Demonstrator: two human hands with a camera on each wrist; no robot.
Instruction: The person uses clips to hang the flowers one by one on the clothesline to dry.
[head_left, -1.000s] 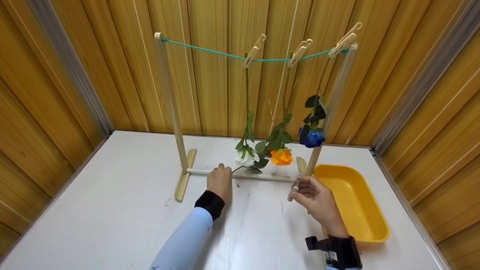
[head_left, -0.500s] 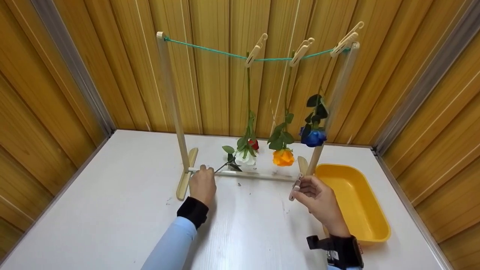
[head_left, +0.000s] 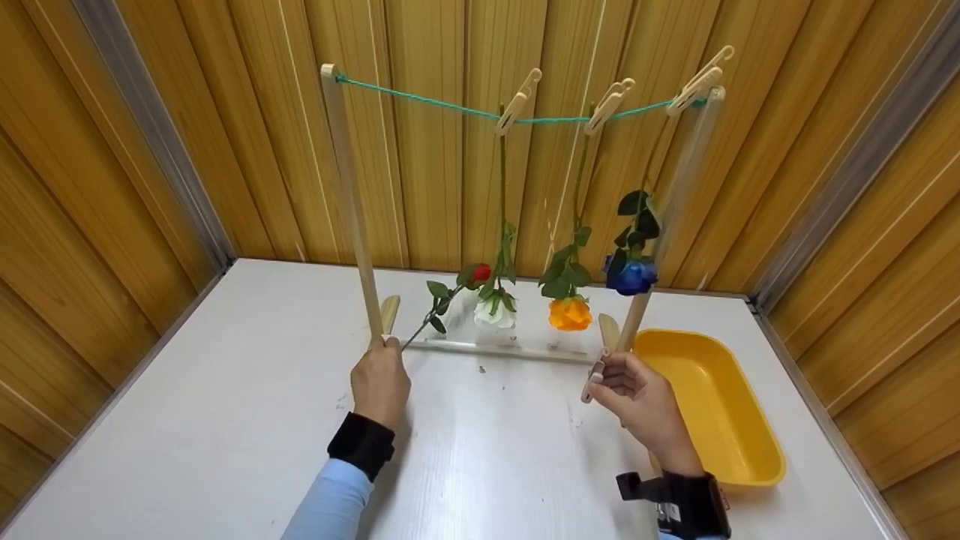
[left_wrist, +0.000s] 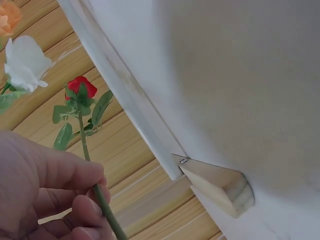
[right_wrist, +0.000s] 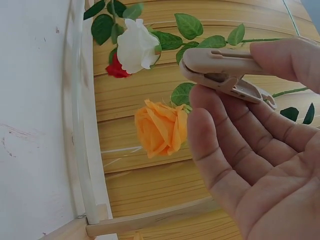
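My left hand (head_left: 381, 382) pinches the green stem of a red rose (left_wrist: 81, 89) between thumb and fingers, near the rack's left post. The bloom points away to the right, beside the hanging white rose (head_left: 495, 309). In my right hand (head_left: 639, 405) a beige clothespin (right_wrist: 222, 67) is pinched between thumb and fingers, low by the rack's right post. White, orange (head_left: 570, 313) and blue (head_left: 631, 276) roses hang upside down, their stems clipped by clothespins to the green cord (head_left: 420, 97).
The wooden rack (head_left: 349, 187) stands on the white table (head_left: 225, 390), with a low crossbar (head_left: 525, 352) between its feet. A yellow bin (head_left: 720, 405) lies right of the rack, behind my right hand. Wood-patterned walls (head_left: 420, 210) enclose the table.
My left hand has moved left along the crossbar, drawing the red rose out from behind the white one. The right hand stays nearly still with its clothespin.
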